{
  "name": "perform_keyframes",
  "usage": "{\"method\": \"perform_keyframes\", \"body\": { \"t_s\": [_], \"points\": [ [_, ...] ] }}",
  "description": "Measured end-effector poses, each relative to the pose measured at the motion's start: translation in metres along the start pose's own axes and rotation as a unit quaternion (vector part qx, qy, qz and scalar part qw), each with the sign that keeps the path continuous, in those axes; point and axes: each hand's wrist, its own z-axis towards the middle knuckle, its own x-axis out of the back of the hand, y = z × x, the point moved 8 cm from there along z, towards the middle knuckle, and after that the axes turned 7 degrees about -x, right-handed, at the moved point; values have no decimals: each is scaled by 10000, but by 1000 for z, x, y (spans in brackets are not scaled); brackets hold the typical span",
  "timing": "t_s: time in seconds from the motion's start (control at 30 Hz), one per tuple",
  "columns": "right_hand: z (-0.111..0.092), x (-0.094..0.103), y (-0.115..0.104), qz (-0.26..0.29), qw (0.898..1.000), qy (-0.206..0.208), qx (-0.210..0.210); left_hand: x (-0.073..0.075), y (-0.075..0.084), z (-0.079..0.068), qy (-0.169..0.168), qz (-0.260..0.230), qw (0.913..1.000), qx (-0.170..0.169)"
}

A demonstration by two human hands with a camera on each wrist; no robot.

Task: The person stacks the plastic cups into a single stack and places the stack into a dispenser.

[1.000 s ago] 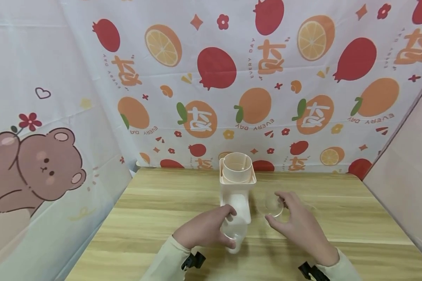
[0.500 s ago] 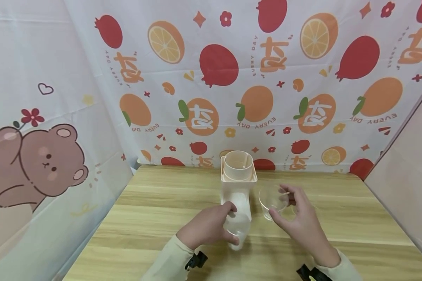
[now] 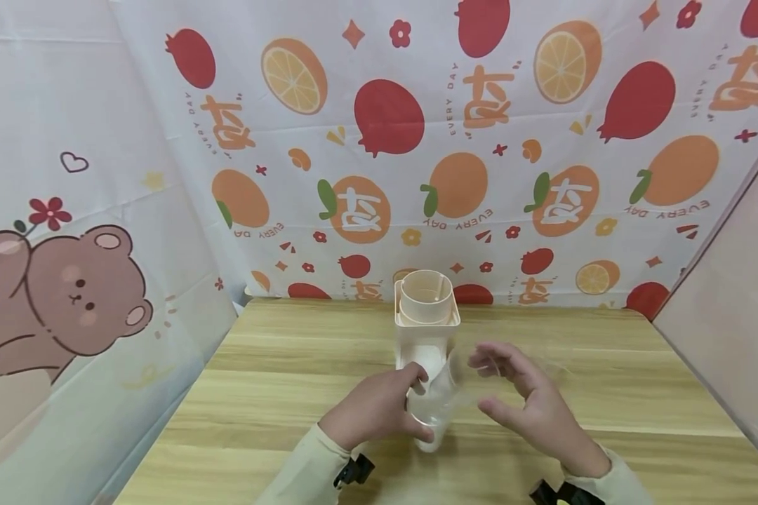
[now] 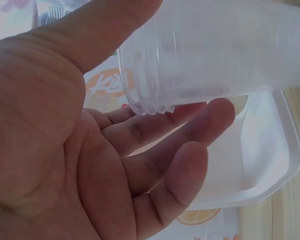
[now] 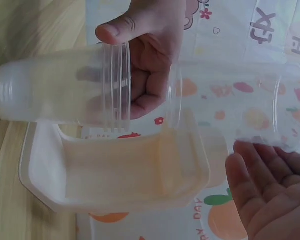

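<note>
My left hand (image 3: 379,407) grips a stack of clear plastic cups (image 5: 70,85) around the rims, its thumb on one side and fingers on the other. The stack's narrow end points down, with several rims showing close together. A single clear plastic cup (image 5: 215,95) is in my right hand (image 3: 533,403), held between thumb and fingers. This cup's near end is close to the stack's mouth, with a small gap showing in the right wrist view. Behind the stack stands a cream cup dispenser (image 3: 428,319), a round collar on top and an open trough in front.
The light wooden table (image 3: 278,372) spreads to both sides of the dispenser. A fruit-print cloth (image 3: 328,147) hangs behind its back edge, and a cloth with a bear print (image 3: 95,294) hangs at the left.
My right hand has carried the single cup leftward, from the right of the dispenser to the stack's mouth. The left hand keeps its hold on the stack, almost unmoved.
</note>
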Motion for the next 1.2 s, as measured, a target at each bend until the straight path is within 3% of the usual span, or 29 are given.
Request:
{"method": "perform_keyframes", "body": {
  "t_s": [0.5,0.83,1.2],
  "points": [
    [0,-13,5,-289,9992,-215,176,-2,3,0,28,-16,10000,-65],
    [-2,-20,17,-598,9968,-439,-303,-5,4,0,31,-70,9999,-136],
    [-1,-23,18,-847,9942,-616,-259,-6,6,1,16,18,9998,-218]
  ]
}}
